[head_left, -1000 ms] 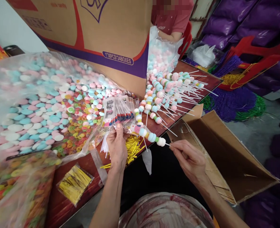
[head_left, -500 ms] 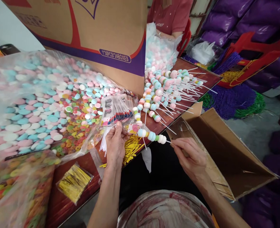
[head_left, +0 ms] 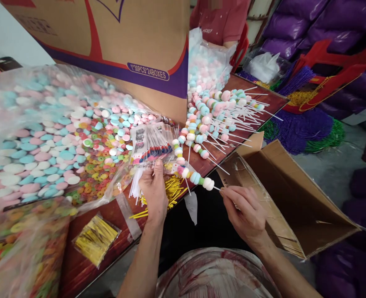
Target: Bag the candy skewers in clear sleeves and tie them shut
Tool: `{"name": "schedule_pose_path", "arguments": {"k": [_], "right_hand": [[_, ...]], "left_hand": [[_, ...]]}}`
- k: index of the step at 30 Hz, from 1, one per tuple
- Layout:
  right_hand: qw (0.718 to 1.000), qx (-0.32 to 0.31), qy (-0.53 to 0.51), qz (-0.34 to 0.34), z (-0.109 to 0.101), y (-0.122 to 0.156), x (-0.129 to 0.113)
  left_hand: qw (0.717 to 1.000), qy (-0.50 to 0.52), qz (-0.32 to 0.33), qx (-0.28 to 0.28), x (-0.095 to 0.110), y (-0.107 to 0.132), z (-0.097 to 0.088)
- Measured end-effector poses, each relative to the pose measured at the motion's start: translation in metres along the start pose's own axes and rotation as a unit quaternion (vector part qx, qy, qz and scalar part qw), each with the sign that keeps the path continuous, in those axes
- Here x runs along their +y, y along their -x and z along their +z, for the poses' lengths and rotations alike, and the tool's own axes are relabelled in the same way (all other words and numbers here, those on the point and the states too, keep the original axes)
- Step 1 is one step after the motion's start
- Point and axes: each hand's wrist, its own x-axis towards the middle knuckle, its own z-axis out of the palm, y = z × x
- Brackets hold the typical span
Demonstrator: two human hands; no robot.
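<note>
Right hand [head_left: 244, 213]: fingertips pinching the skewer [head_left: 197, 178] by its stick end;
Skewer: ten o'clock from right hand;
Left hand [head_left: 154, 188]: cannot tell if fingers grip; bags [head_left: 152, 142] at twelve, ties [head_left: 174, 190] at three

A pale top [head_left: 214, 273] streaked with dull red, bare forearms [head_left: 147, 250] and, it seems, black trousers [head_left: 206, 223].

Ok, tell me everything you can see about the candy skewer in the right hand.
The candy skewer is a thin white stick, plastic-looking, threaded with rounded white, blue, green and yellow-orange candies. It slants across the near edge of the table; the right hand pinches its bare end. The far end meets clear printed wrapping; whether it sits inside is hard to tell.
</note>
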Motion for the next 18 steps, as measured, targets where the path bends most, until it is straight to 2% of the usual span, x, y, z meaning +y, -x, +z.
{"name": "schedule_pose_path", "arguments": {"k": [2,4,6,9,12,18], "right_hand": [[0.998,0.009,-0.035,0.049,0.003,0.003,-0.004],[0.989,0.014,-0.085,0.124,0.007,0.004,-0.007],[0.973,-0.006,-0.135,0.188,0.011,0.005,-0.009],[0.954,-0.064,-0.182,0.229,0.015,0.004,-0.008],[0.956,-0.073,-0.183,0.219,0.017,0.004,-0.008],[0.990,-0.055,-0.105,0.077,0.025,0.007,-0.012]], "left_hand": [[0.999,-0.015,0.032,0.012,0.002,0.001,0.000],[0.999,-0.020,0.039,0.002,0.003,0.002,0.001],[0.999,0.002,0.011,-0.034,0.002,0.002,0.001],[0.995,0.060,-0.031,-0.073,-0.004,0.002,0.002],[0.993,0.090,-0.040,-0.070,-0.007,0.003,0.004],[0.975,0.135,-0.126,-0.126,0.003,0.014,0.016]]}}
